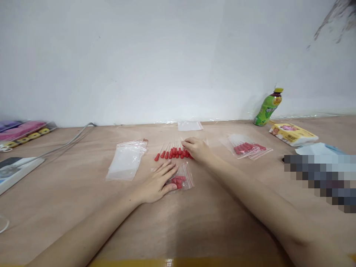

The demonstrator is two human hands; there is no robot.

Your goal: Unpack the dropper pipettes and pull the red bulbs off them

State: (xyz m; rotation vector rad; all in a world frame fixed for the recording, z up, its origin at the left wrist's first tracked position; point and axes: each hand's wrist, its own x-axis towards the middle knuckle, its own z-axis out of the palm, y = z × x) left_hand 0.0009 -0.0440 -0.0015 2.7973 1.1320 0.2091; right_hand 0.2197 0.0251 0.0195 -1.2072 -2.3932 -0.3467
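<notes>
A row of slim clear droppers with red bulbs point(176, 152) lies in the middle of the table, bulbs toward me. Over its right end, my right hand point(197, 149) bends with fingers curled together; what they pinch, if anything, is hidden. My left hand point(157, 182) lies flat with fingers stretched out, resting on the left part of a clear zip bag point(189, 174). Red bulbs point(178, 181) show inside that bag. Left of the row is a stack of clear zip bags point(126, 161). To the right lie filled bags of red-bulbed droppers point(246, 147).
Near the wall lies a flat whitish bag point(190, 126). A green bottle point(267, 109) leans at the back right, beside a yellow packet point(294, 134). A grey cable point(73, 140), a white box point(20, 170) and pink packaging point(26, 131) occupy the left side.
</notes>
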